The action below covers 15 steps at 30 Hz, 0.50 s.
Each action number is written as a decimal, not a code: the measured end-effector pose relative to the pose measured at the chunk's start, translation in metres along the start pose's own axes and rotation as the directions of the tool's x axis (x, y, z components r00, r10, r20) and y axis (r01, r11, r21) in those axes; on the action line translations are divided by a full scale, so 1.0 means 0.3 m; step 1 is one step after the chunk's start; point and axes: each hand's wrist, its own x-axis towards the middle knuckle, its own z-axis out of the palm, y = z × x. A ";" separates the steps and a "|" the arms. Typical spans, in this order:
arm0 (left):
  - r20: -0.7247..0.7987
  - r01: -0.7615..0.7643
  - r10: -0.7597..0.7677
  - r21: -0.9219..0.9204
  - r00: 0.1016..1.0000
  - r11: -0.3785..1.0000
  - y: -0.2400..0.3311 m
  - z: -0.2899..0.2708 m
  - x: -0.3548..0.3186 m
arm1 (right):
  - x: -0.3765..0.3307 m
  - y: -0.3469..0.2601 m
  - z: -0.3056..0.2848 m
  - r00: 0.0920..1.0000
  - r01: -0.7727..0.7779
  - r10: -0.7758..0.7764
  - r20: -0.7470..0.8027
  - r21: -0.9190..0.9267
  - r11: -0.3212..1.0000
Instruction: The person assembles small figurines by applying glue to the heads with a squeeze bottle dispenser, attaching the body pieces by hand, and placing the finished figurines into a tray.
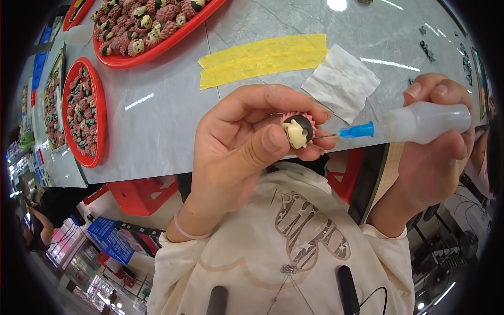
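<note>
Pink, black and cream figurine piece (297, 132) sits pinched in left hand (226, 142)'s grip, over the grey surface (152, 126)'s near edge. Blue-hubbed needle (358, 130) on its right points leftward at it; contact unclear. Right hand (429, 165) clasps translucent bottle (433, 122), long axis roughly sideways, no label visible.

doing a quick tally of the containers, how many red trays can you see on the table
3: a large red tray at the top, a smaller oval red tray at the left, and a third red tray, partly cut off, near the top left corner. Others may be out of view.
</note>
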 end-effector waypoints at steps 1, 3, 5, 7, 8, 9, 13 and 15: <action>0.000 0.004 -0.004 0.000 1.000 1.000 -0.002 0.001 0.000 | 0.002 0.005 0.000 0.999 0.036 -0.036 0.015 0.010 0.999; -0.003 -0.007 0.007 0.003 1.000 1.000 -0.003 0.002 -0.001 | -0.002 0.006 0.003 0.999 0.032 -0.032 0.003 0.017 0.999; -0.008 -0.002 0.002 0.007 1.000 1.000 -0.004 0.003 -0.002 | -0.010 0.003 0.004 0.999 0.031 -0.030 -0.015 0.031 0.999; -0.011 0.004 -0.004 0.009 1.000 1.000 -0.005 0.003 -0.002 | -0.018 -0.011 0.028 0.999 0.029 -0.028 -0.035 0.043 0.999; -0.011 0.004 -0.004 -0.005 1.000 1.000 -0.006 0.002 -0.002 | -0.031 -0.012 0.008 0.999 0.029 -0.026 -0.045 0.049 0.998; -0.010 0.003 -0.003 -0.019 1.000 1.000 -0.008 0.002 -0.001 | -0.044 -0.019 0.006 0.998 0.029 -0.026 -0.055 0.054 0.998; -0.012 0.000 0.000 -0.041 1.000 0.999 -0.013 0.001 0.000 | -0.045 -0.021 0.015 0.995 0.031 -0.024 -0.095 0.074 0.997; -0.003 0.009 -0.009 -0.046 1.000 0.999 -0.015 -0.002 -0.002 | -0.043 -0.026 0.027 0.993 0.034 -0.024 -0.113 0.085 0.996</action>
